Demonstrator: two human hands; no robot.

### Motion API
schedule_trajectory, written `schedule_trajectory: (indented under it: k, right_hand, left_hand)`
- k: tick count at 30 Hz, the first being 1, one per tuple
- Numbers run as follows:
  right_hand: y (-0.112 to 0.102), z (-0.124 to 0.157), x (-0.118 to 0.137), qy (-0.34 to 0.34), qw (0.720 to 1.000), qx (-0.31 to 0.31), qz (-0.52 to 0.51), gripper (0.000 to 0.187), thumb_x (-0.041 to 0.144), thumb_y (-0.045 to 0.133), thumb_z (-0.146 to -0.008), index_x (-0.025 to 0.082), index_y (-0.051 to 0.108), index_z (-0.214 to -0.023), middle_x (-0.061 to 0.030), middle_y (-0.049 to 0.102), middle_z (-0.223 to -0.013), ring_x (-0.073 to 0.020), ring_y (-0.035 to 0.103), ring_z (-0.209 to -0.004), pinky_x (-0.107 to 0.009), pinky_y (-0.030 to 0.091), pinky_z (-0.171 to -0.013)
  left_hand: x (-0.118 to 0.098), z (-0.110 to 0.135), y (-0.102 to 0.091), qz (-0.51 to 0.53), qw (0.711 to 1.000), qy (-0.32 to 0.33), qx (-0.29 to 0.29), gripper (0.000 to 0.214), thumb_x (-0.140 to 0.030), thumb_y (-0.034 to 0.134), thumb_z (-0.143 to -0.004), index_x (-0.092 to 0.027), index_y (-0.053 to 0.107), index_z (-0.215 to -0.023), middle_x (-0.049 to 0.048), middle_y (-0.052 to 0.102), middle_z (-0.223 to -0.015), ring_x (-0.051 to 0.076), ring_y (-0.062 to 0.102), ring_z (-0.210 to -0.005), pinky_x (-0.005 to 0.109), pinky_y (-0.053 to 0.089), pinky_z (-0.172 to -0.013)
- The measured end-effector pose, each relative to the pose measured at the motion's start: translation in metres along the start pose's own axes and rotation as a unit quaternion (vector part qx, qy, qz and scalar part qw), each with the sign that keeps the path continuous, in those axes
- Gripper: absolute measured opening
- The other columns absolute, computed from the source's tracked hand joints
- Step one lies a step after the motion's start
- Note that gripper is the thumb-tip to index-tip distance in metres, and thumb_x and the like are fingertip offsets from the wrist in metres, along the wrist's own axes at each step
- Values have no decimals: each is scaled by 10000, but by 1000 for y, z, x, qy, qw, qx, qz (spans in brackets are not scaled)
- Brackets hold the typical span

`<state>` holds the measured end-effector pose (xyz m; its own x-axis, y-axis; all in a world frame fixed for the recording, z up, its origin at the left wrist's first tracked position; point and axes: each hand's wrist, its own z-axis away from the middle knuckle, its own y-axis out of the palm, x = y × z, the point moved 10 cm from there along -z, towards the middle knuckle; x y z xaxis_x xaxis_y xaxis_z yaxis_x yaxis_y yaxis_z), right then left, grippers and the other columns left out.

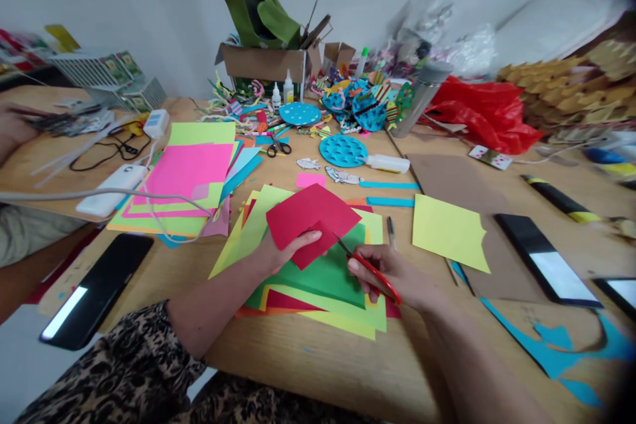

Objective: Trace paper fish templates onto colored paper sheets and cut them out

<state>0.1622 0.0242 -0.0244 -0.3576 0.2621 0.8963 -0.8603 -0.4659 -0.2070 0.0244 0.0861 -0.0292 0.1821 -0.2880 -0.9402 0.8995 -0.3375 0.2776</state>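
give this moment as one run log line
left hand: holds red four-sided paper sheet; right hand: holds red-handled scissors; blades: at sheet's lower right edge; beneath: green paper sheet

single head-worn view, forward and down across the nearby table [348,371] toward the wall [163,6]

red sheet [309,207]: matt paper | scissor handles [380,278]: smooth plastic | table [342,371]: smooth wood | bag [481,112]: glossy, crinkled plastic

The held paper [313,209] is red, and the scissors [371,269] have red handles. The sleeve [134,348] has a black floral pattern on beige. The strips [390,201] are blue; one plate [300,114] is also blue, with white dots. The bench [348,361] is light brown.
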Motion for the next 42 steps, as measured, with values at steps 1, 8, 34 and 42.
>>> schedule_trajectory:
  k: [1, 8, 34, 42]
  right_hand:
    - [0, 0, -1, 0, 1000, -1, -1, 450, 574, 647, -760, 194, 437, -641, 27, 555, -523, -114, 574, -433, -198, 376, -403]
    - [1, -1, -4, -1, 1000, -3, -10, 433, 553, 661, -761, 192, 445, -654, 30, 558, -526, -114, 579, -431, -195, 383, -400]
    - [-1, -4, -4, 2, 999, -26, -30, 447, 513, 729, -702, 202, 419, -614, 65, 509, -459, -88, 511, -370, -177, 304, -362]
    - [-3, -3, -10, 20, 999, -37, -33, 493, 557, 736, -670, 210, 392, -610, 79, 467, -446, -84, 484, -355, -182, 296, -350]
  left_hand:
    - [1, 0, 1, -2, 1000, -3, 5, 332, -338, 778, -704, -173, 686, -977, 41, 742, -855, 230, 707, -701, 408, 586, -743]
    - [3, 1, -2, -4, 1000, 4, -10, 353, -326, 790, -692, -170, 672, -986, 47, 738, -925, 231, 710, -760, 402, 590, -773]
    - [1, 1, -11, -112, 991, 55, -48, 407, -385, 790, -664, -192, 670, -1002, 60, 713, -1068, 255, 638, -1040, 426, 477, -972]
    - [-2, 2, -8, -103, 993, 46, -43, 414, -363, 785, -676, -193, 656, -1031, 59, 707, -1082, 247, 640, -1036, 405, 492, -957]
